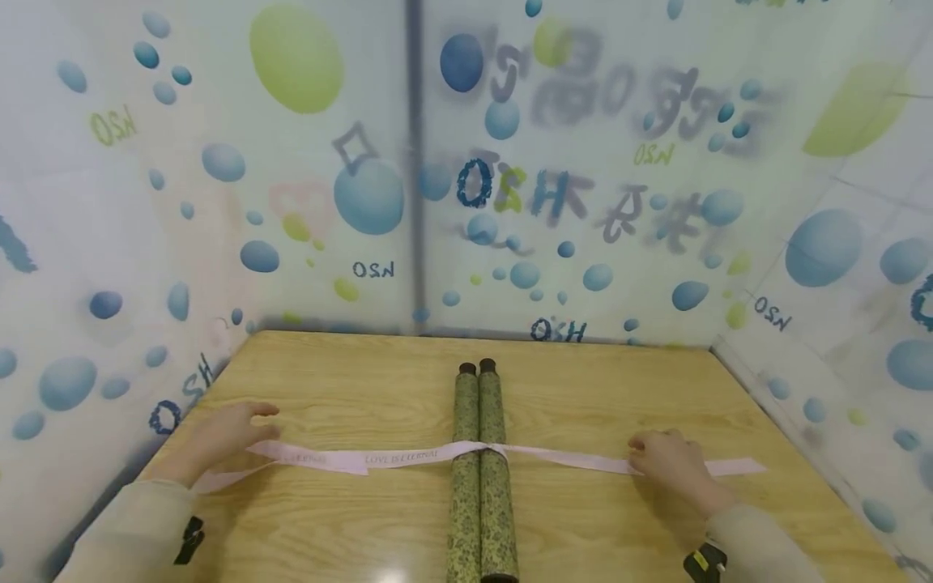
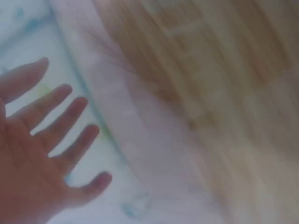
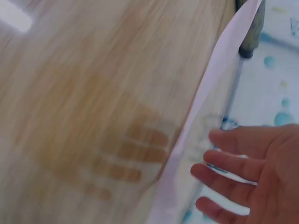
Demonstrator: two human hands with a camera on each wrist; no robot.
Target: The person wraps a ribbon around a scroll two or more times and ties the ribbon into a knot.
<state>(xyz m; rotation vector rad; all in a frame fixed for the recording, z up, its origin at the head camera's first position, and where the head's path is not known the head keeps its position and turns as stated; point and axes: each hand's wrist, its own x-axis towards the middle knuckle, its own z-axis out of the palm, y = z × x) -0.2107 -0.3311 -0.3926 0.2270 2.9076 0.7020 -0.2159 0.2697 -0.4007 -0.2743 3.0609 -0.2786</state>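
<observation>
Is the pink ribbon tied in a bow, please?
No bow: the pink ribbon crosses the two rolls, its tails extending to either side. Whether it is knotted, I cannot tell.

Pink ribbon [image 1: 401, 459] across two green rolls [image 1: 466, 495] lying parallel.

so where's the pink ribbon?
Head view: pink ribbon runs left to right across the table, over two green rolls, left hand and right hand close by.

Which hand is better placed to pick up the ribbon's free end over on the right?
Probably the right hand: it hovers over the ribbon near that end, its fingers apart and holding nothing. The left hand is on the other side of the two patterned rolls.
</observation>
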